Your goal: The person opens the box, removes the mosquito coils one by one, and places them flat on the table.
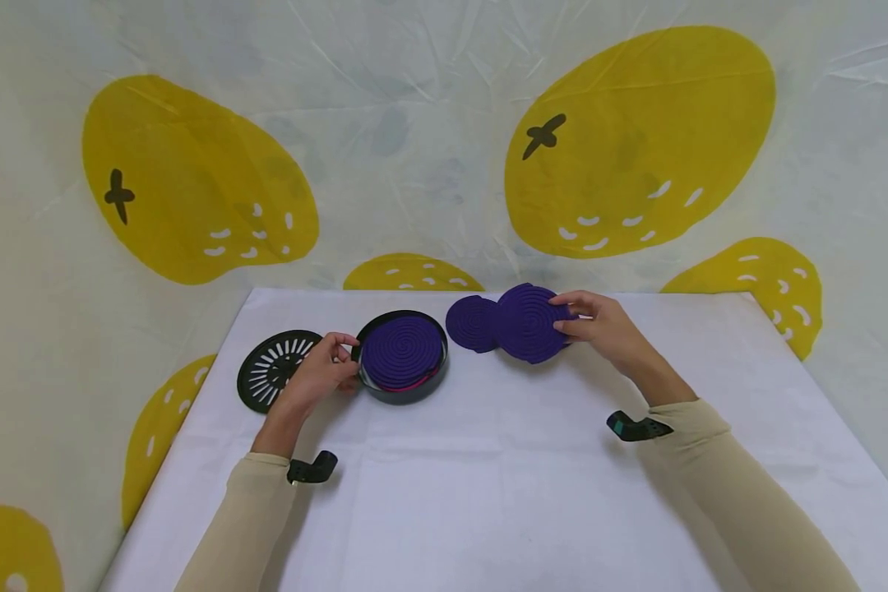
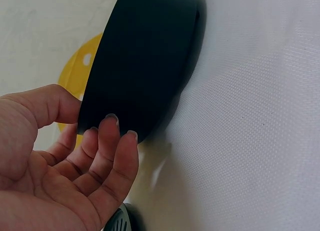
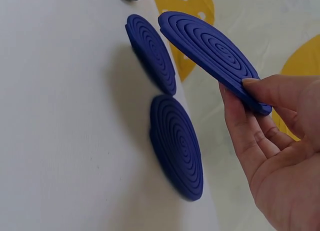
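We see the lifted purple coil point(image 3: 212, 53) pinched by the right hand point(image 1: 599, 329), hiding a second coil point(image 3: 177, 146) from the head view. Left hand point(image 1: 324, 372) fingers curl against the black tin point(image 1: 404, 358); its contents show only overhead.

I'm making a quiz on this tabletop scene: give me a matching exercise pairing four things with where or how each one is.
Things:
1. slotted black lid
2. black round tin
3. lifted purple coil
4. left hand

States:
A. pinched by the right hand, tilted off the table
B. lying flat at the far left
C. holds a purple coil inside
D. fingers on the tin's wall

Pairs: 1-B, 2-C, 3-A, 4-D
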Action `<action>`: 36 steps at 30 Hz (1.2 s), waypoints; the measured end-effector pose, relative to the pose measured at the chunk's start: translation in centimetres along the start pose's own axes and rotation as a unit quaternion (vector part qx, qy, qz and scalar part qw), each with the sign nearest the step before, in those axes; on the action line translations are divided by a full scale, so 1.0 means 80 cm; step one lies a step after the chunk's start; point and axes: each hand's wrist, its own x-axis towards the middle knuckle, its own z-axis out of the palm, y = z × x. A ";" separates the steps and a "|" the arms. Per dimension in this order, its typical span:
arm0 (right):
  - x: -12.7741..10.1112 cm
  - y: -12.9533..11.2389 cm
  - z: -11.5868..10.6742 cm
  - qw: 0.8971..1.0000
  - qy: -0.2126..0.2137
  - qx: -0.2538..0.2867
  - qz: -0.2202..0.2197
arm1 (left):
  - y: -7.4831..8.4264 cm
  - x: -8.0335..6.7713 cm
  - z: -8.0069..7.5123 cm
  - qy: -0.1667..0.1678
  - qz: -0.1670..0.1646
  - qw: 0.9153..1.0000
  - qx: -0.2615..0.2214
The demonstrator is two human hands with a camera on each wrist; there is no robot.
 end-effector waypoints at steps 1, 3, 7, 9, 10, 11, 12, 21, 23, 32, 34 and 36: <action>0.000 0.002 -0.002 1.000 0.001 0.001 0.000 | 0.000 0.000 0.000 -0.002 -0.001 1.000 0.000; -0.001 0.005 -0.007 1.000 0.004 0.003 -0.002 | 0.000 0.001 0.000 -0.004 -0.004 1.000 0.001; -0.002 0.014 -0.016 1.000 0.013 0.004 -0.007 | 0.001 0.003 0.000 -0.006 -0.007 1.000 0.005; -0.002 0.017 -0.020 1.000 0.017 0.005 -0.005 | 0.001 0.002 0.000 -0.005 -0.007 1.000 0.005; -0.003 0.019 -0.022 1.000 0.018 0.006 -0.004 | 0.001 0.002 0.000 -0.004 -0.006 1.000 0.004; -0.004 0.020 -0.024 1.000 0.019 0.005 -0.002 | 0.001 0.002 0.000 -0.002 -0.006 1.000 0.003; -0.004 0.021 -0.026 1.000 0.020 0.004 0.000 | 0.001 0.001 0.000 -0.001 -0.004 1.000 0.002; -0.008 0.031 -0.044 0.999 0.033 -0.007 0.006 | 0.001 -0.002 0.002 0.004 0.002 1.000 0.000; -0.010 0.033 -0.048 0.999 0.037 0.001 0.006 | 0.001 -0.002 0.002 0.004 0.001 1.000 0.000; -0.016 0.043 -0.065 0.998 0.049 0.040 0.008 | 0.003 -0.003 0.002 0.000 0.001 1.000 0.002; -0.017 0.045 -0.069 0.997 0.051 0.050 0.007 | 0.003 -0.003 0.002 0.002 0.000 1.000 0.002; -0.018 0.047 -0.073 0.997 0.053 0.059 0.006 | 0.003 -0.003 0.002 0.004 -0.002 1.000 0.002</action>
